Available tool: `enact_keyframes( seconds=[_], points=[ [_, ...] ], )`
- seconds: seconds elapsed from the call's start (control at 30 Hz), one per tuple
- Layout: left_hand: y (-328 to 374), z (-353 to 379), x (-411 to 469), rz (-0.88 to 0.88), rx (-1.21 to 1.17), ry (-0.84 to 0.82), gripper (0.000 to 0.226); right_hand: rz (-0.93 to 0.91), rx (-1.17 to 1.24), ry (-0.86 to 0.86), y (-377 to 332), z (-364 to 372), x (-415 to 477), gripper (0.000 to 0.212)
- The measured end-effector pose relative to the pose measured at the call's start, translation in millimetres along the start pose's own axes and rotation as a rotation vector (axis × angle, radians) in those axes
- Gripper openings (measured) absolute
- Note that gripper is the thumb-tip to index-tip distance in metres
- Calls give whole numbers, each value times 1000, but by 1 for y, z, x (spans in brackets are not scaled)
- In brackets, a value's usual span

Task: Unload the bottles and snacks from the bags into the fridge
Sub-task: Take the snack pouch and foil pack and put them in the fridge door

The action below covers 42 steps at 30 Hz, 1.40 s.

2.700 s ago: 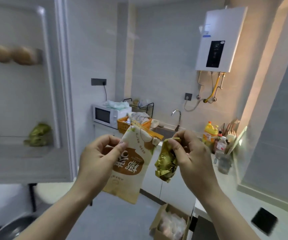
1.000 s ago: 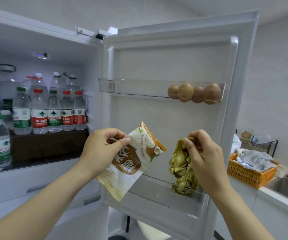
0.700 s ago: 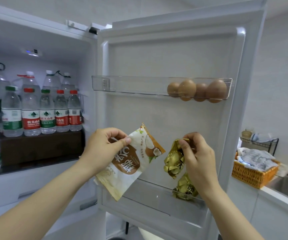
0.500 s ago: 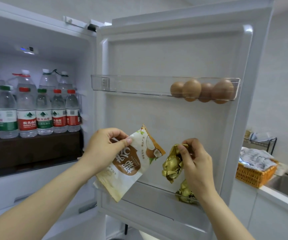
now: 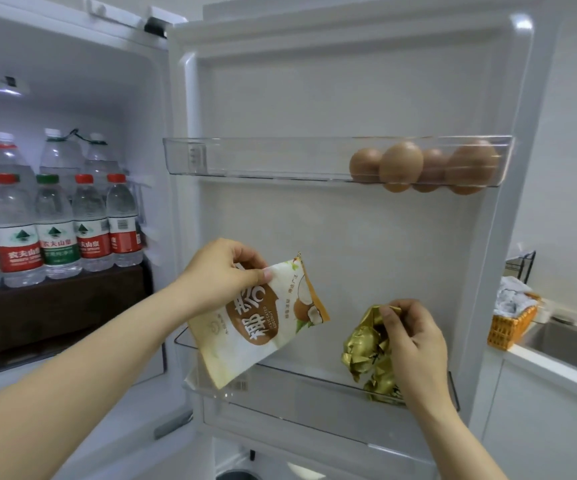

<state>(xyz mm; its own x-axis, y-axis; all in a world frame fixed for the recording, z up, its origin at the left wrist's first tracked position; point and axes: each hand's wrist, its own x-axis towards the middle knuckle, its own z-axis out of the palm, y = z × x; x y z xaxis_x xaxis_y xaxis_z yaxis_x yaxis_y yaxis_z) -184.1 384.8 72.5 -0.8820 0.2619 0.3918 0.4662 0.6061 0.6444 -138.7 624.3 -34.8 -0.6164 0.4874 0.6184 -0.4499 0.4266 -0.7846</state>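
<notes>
Left hand point(image 5: 223, 273): thumb and fingers pinch the top edge of a flat white-and-brown coconut snack pouch point(image 5: 263, 320), which hangs tilted above the left end of the clear lower door shelf point(image 5: 315, 384). Right hand point(image 5: 415, 341): fingertips closed on the upper corner of a crumpled gold foil packet point(image 5: 366, 348), its lower part inside that shelf's right end (another gold packet lies beneath). Above the shelf, brown eggs point(image 5: 422, 166) sit in the upper door tray; left of it stand plastic water bottles point(image 5: 55, 223).

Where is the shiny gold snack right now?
The gold snack hangs from the right hand, low in the head view, just above the lower door shelf, right of the coconut packet.
</notes>
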Motion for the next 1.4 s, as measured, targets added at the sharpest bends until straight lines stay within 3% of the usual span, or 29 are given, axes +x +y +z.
enact_keyframes(
  seconds=[0.23, 0.47, 0.63, 0.73, 0.87, 0.97, 1.13, 1.27, 1.4],
  points=[
    [9, 12, 33, 37, 184, -224, 5, 14, -43, -6, 3, 0, -3, 10],
    [6, 23, 59, -3, 385, -447, 15, 36, -70, -10, 4, 1, -4, 7],
    [4, 32, 67, 35, 527, -510, 19, 38, -86, -12, 3, 2, -6, 7],
    [4, 38, 65, 151, 631, -473, 17, 42, -95, -5, 3, 2, -6, 6],
    [-11, 51, 58, 437, 827, -386, 37, 52, -101, 9, 4, 2, -5, 5],
    [-23, 54, 49, 528, 731, -332, 36, 40, -119, 4, 5, 3, -5, 5],
    [-47, 45, 20, 456, 514, -124, 31, 32, -130, -4, 6, 3, -5, 6],
    [-62, 39, -4, 224, 469, 73, 39, 33, -119, -6, 5, 4, -6, 8],
    [-65, 36, -12, -45, 537, 41, 53, 35, -128, -23, 4, 4, -6, 7]
  ],
)
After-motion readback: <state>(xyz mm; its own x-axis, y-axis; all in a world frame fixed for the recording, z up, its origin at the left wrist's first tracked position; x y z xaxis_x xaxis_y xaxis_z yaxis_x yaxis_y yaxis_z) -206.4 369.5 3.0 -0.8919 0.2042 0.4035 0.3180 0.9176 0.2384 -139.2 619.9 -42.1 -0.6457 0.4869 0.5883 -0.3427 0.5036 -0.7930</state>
